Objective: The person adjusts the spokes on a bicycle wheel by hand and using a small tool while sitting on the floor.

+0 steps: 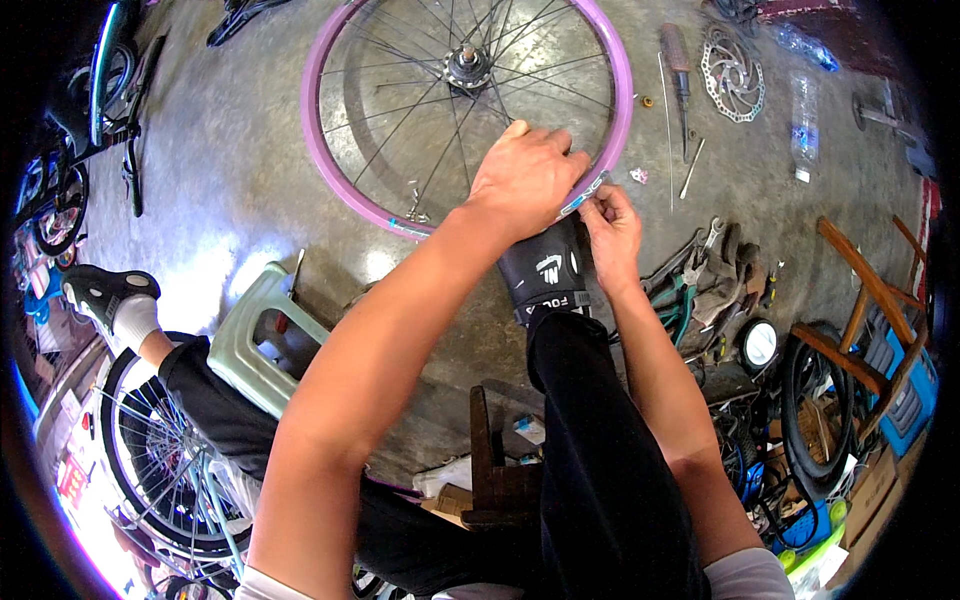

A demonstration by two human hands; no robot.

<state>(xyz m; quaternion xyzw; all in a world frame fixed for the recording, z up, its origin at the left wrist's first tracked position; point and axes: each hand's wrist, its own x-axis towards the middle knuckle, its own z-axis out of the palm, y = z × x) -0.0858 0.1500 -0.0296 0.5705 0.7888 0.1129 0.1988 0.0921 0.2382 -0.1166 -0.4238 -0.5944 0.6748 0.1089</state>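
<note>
A purple-rimmed, black-spoked metal bicycle wheel (467, 70) was at the top centre, over a grey concrete floor (240, 130), flat or slightly tilted. The person's left hand (530, 175) was curled over the lower right of its rim (624, 100), apparently gripping it. The right hand (612, 228) met the outer edge just beside, thumb and fingers bent together; whether they pinched anything could not be told. Such fingertip work probably called for a firm left grip, without bending the spokes. A black shoe (545, 265) stood just below. To the right lay a brown-handled screwdriver (680, 80) and a perforated silver brake disc (733, 72); nearer, green-handled pliers (686, 300); leftward, a pale green plastic stool (230, 340).
</note>
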